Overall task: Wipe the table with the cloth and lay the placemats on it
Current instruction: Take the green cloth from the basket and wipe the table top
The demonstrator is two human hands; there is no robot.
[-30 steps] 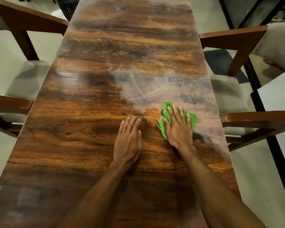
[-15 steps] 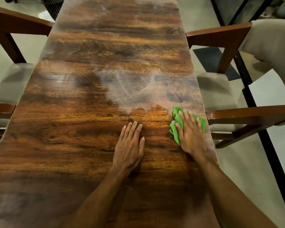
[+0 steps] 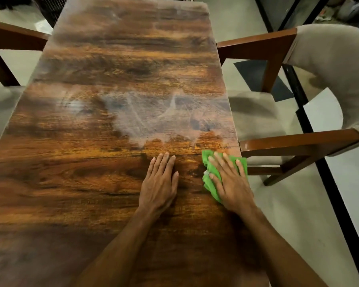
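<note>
My left hand point(image 3: 159, 186) lies flat, fingers together, bracing me on the glossy dark-grained wooden table point(image 3: 81, 162). My right hand point(image 3: 229, 181), fingers spread, presses the crumpled green cloth point(image 3: 208, 181) by the rt edge; hazy smears point(image 3: 153, 119) beyond (prob. unwiped).

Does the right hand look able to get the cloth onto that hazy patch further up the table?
Probably yes. The right hand presses the green cloth flat just short of the hazy patch, and nothing stands on the tabletop between them.
</note>
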